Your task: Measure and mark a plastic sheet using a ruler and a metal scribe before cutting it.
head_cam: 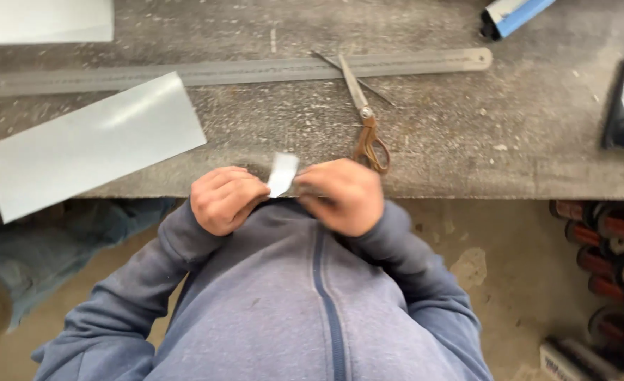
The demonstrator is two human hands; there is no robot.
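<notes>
1. A small strip of pale, glossy sheet (282, 173) stands between the two hands, held up close to the chest and just over the near edge of the workbench (467, 141). It looks like a piece already separated from larger stock — its free upper end shows, while the lower end is hidden by the fingers.
2. The left hand (226, 200) is curled tight, its fingertips pinching the strip's left side; the right hand (341, 196) is likewise closed, thumb and fingers pressed on the right side. The right hand is a little blurred, so what the fingers are doing to the strip cannot be told.
3. Judged from this, any cutting of this piece seems done: the scissors (365, 116) lie set down on the bench, blades slightly parted, brown handles near the right hand but not touched.
4. A long metal ruler (206, 73) lies across the bench behind the scissors, also untouched.
5. A larger pale sheet (86, 144) rests to the left, overhanging the bench edge — it appears uncut, so material remains.
6. Spools (612, 261) sit on the floor at the right.
</notes>
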